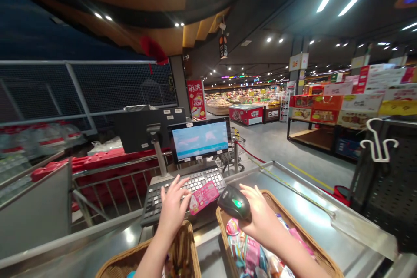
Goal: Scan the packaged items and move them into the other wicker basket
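Note:
My left hand (173, 205) is over the keyboard (156, 200), its thumb and a finger at the left edge of a flat pink packet (204, 198), which they appear to pinch. The other fingers are spread above the keys. In my right hand (260, 210) is a black barcode scanner (233, 202), its head turned towards the packet and a green light glowing on top. Below the scanner, a wicker basket (222, 220) contains several small colourful packaged goods (249, 252). My left forearm crosses above a second wicker basket (194, 247).
Behind the keyboard stands a lit monitor (200, 141), with a second dark screen (140, 128) to its left. A metal counter (293, 186) extends right, towards a black rack with a white hook (378, 143). Stacked gift boxes (325, 110) and a red freezer (246, 115) stand beyond.

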`<state>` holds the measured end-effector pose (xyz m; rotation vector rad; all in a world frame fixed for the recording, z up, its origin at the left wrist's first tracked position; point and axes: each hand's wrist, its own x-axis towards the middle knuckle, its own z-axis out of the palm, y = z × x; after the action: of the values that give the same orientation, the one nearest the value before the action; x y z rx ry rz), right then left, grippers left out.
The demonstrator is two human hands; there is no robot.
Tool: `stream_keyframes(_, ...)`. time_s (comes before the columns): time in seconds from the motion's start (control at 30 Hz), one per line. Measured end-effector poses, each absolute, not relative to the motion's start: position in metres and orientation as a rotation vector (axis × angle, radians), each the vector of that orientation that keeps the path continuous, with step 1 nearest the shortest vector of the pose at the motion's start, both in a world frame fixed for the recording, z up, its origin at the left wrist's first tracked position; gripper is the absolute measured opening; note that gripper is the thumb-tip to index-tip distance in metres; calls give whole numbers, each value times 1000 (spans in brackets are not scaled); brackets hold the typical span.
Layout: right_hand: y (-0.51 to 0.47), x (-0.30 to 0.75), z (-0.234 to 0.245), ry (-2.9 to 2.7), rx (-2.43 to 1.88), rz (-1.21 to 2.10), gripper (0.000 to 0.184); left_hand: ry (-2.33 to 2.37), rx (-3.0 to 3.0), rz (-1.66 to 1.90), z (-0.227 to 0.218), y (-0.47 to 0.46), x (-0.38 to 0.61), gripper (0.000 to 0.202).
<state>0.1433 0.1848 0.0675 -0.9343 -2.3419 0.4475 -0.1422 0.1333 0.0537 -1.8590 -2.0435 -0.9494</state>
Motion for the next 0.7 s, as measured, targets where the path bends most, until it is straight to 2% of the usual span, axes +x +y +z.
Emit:
stream_keyframes(0.5,167,116,67,-2397,-824,507,58,-2144,-1749,-910,47,93,-172,27)
stream_keyframes(0.7,157,96,65,-2448,-754,523,64,-2223,-1687,-887,41,63,-188,27)
